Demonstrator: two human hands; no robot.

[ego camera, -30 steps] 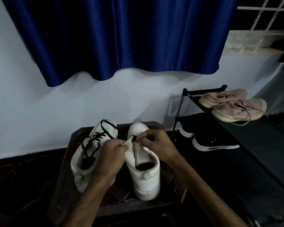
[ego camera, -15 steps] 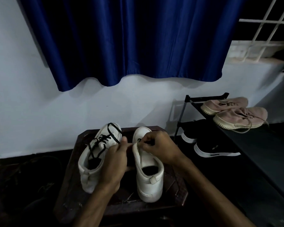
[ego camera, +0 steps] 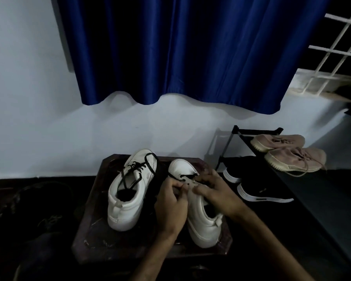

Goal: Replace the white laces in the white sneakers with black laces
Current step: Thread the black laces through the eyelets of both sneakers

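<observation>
Inventory from my remote view of the head camera, in dim light.

1. Worktop [ego camera: 93,230]: a small dark wooden top with scuffed edges, set against a pale wall. It carries both white sneakers, toes towards the wall.

2. Laced sneaker [ego camera: 128,199]: stands upright on the left of the worktop. Its finished lacing [ego camera: 139,165] is black and threaded loosely up the front, with one loop lying over the toe. Neither hand touches it.

3. Second sneaker [ego camera: 203,224]: just beside the first, on the right, heel towards me. I see a black lace [ego camera: 187,176] crossing its lowest eyelets, just behind the toe cap.

4. Left grip [ego camera: 171,207]: clenched. The thumb and fingertips are pinched together at the eyelet row, and as far as I can see they are on the black lace.

5. Right grip [ego camera: 217,193]: clenched. The fingers are curled over the right-hand eyelet flap of the second sneaker and hold it, with the thumb pressed in beside the left thumb.

6. Shoe rack [ego camera: 257,130]: a black frame to the right of the worktop. A pair of pink sneakers [ego camera: 292,157] sits on the upper shelf and a pair of black sneakers [ego camera: 257,196] with white soles sits below.

7. Blue curtain [ego camera: 180,47]: hangs over the wall and ends above the worktop.

8. White window grille [ego camera: 336,47]: at the upper right.
</observation>
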